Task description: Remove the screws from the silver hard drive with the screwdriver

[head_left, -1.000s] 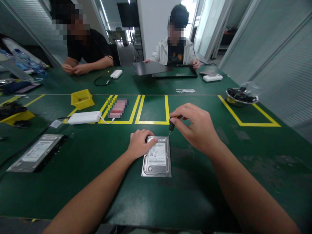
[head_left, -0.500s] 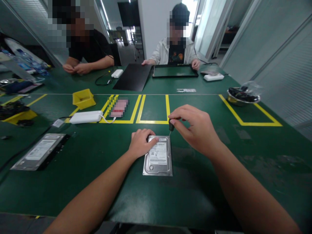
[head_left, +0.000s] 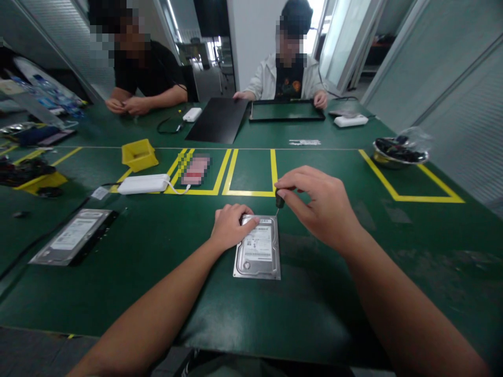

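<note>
A silver hard drive (head_left: 258, 251) with a white label lies flat on the green table in front of me. Its upper left corner is gripped by my left hand (head_left: 232, 226), thumb over the top face and fingers along the far left edge. My right hand (head_left: 314, 201) pinches the dark handle of a small screwdriver (head_left: 280, 201). The screwdriver stands nearly upright, its thin shaft at the drive's upper right corner. Whether the tip sits in a screw is too small to tell.
Another hard drive (head_left: 76, 235) lies at left beside a black cable. Beyond are a white power strip (head_left: 143, 184), a yellow bin (head_left: 139, 155) and a pink phone (head_left: 196, 170). A metal bowl (head_left: 401, 154) holds dark parts at right. Two people sit opposite, one holding a black frame (head_left: 286, 119).
The view has shifted slightly, so everything sits a little farther right and higher. Both hands keep their places on the hard drive and screwdriver.
</note>
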The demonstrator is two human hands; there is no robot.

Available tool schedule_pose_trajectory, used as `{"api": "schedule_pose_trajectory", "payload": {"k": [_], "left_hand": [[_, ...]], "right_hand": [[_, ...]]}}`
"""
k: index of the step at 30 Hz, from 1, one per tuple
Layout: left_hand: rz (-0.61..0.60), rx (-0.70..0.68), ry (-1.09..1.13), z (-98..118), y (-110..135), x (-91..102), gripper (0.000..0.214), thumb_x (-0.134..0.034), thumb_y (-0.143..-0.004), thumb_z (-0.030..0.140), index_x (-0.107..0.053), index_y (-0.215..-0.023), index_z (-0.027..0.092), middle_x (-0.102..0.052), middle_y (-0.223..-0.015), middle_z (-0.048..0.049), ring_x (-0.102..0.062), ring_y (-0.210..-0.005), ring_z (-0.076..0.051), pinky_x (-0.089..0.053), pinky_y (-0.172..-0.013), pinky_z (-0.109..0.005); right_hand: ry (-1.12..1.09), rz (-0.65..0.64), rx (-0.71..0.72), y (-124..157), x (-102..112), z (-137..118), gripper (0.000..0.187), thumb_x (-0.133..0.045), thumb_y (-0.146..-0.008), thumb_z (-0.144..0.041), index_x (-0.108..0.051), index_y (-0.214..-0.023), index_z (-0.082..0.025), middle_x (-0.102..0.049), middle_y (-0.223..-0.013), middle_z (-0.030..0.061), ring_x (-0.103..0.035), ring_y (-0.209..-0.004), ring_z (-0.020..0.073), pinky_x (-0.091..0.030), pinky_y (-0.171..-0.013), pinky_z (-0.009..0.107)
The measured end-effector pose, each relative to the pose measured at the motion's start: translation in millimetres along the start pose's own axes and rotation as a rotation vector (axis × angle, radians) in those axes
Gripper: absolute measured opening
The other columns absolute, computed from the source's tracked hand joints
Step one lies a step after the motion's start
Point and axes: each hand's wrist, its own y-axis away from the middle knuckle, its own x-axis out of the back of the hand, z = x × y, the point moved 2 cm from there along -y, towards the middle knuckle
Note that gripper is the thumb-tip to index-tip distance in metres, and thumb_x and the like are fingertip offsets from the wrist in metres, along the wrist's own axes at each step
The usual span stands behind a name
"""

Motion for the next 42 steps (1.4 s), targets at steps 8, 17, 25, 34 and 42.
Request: {"api": "schedule_pose_trajectory", "payload": {"k": [8, 17, 25, 34, 42], "left_hand": [[0.001, 0.007, 0.01, 0.7, 2.9, 1.1, 0.033, -0.056, -0.088, 0.056, -0.068, -0.093, 0.026, -0.07, -0.097, -0.0015, -0.055, -0.093, -0.026, -0.034, -0.081, -0.04], [0.001, 0.087, 0.043, -3.4, -6.7, -3.8, 0.026, -0.049, -0.09, 0.04, -0.071, -0.085, 0.026, -0.074, -0.097, 0.0005, -0.058, -0.095, -0.027, -0.035, -0.084, -0.041], [0.012, 0.104, 0.079, -9.1, -10.6, -7.3, 0.037, -0.037, -0.089, 0.028, -0.074, -0.082, 0.028, -0.075, -0.101, 0.0046, -0.06, -0.097, -0.025, -0.035, -0.088, -0.039], [0.023, 0.117, 0.085, -11.1, -11.8, -9.4, 0.04, -0.035, -0.09, 0.025, -0.073, -0.079, 0.027, -0.075, -0.1, 0.0035, -0.059, -0.097, -0.025, -0.034, -0.086, -0.039], [0.031, 0.122, 0.139, -10.4, -10.3, -6.6, 0.04, -0.035, -0.088, 0.024, -0.073, -0.078, 0.026, -0.075, -0.099, 0.0028, -0.061, -0.098, -0.024, -0.036, -0.087, -0.039]], "right_hand": [[0.032, -0.008, -0.005, 0.8, 2.1, -0.2, 0.008, -0.063, -0.089, -0.012, -0.07, -0.091, -0.015, -0.07, -0.092, 0.0037, -0.064, -0.088, 0.0153, -0.048, -0.08, 0.027], [0.019, -0.05, -0.06, 1.9, 5.0, -2.0, 0.01, -0.061, -0.089, -0.015, -0.07, -0.091, -0.019, -0.07, -0.092, 0.0019, -0.063, -0.086, 0.0164, -0.048, -0.075, 0.029], [0.052, -0.057, -0.068, 2.0, 4.4, -1.2, 0.007, -0.063, -0.089, -0.017, -0.069, -0.086, -0.018, -0.069, -0.088, 0.002, -0.063, -0.084, 0.0168, -0.046, -0.073, 0.03], [0.096, -0.01, -0.095, 2.0, 10.0, 8.2, 0.005, -0.065, -0.086, -0.017, -0.07, -0.086, -0.02, -0.07, -0.087, 0.0018, -0.061, -0.073, 0.0166, -0.046, -0.069, 0.031], [0.076, -0.042, -0.077, 1.8, 9.1, 3.6, 0.006, -0.064, -0.087, -0.017, -0.07, -0.086, -0.02, -0.069, -0.086, 0.0022, -0.062, -0.076, 0.0173, -0.046, -0.069, 0.031]]}}
